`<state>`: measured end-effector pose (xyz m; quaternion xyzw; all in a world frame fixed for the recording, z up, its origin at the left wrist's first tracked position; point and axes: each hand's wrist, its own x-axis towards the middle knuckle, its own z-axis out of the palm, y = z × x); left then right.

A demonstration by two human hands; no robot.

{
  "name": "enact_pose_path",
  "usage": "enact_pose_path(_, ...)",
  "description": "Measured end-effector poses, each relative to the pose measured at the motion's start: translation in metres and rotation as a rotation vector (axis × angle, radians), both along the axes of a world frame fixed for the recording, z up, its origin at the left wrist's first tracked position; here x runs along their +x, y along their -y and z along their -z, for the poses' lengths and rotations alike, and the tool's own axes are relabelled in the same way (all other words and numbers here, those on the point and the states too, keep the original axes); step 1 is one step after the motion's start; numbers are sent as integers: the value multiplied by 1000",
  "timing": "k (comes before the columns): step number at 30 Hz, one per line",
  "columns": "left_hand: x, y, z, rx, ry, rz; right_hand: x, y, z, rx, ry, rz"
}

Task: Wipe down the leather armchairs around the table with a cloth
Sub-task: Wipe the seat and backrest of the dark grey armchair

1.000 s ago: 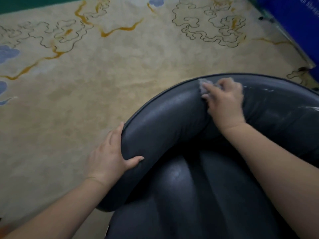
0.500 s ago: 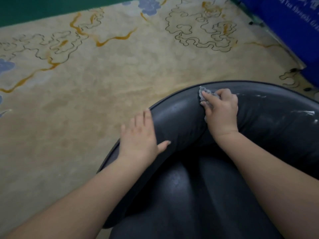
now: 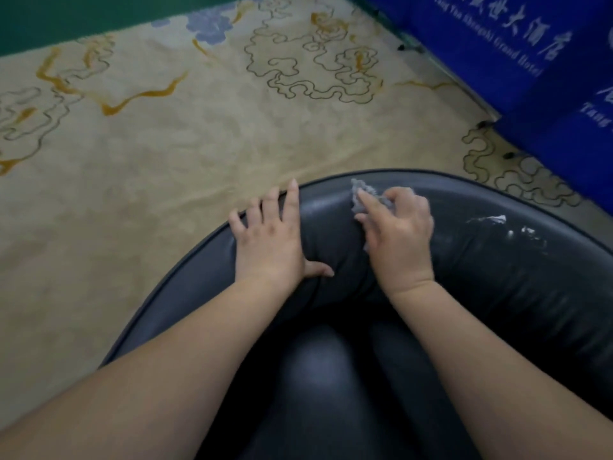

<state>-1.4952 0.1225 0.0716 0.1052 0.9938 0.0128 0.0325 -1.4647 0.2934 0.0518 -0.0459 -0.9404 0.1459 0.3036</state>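
Now the right hand (image 3: pixel 398 237) squeezes the cloth (image 3: pixel 360 194) on the chair (image 3: pixel 497 270) back; the left hand (image 3: pixel 268 240) lies flat beside it. White smears (image 3: pixel 491 220) remain.

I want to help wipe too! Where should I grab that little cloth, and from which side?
Probably grab the cloth by its crumpled top bunch, reaching down from above. It lies scrunched on the rounded top of the armchair back, under the right hand, so only that upper tuft sticks out free.
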Motion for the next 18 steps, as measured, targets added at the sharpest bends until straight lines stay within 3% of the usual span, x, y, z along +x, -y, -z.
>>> enact_pose_path(4, -1, -1, 7, 4, -40, 0, -2, -8, -1, -114, -30, 199)
enact_pose_path(7, 0, 0, 9, 20, -58, 5, -7, 27, 6, -73, -30, 53)
enact_pose_path(10, 0, 1, 11, 13, -92, 21, -8, 13, 8, 28, -6, -43)
enact_pose_path(13, 0, 1, 14, 4, -127, 23, -8, -16, 3, -6, -22, 79)
enact_pose_path(18, -1, 1, 15, -6, -144, 19, -6, 3, 5, -116, -26, 190)
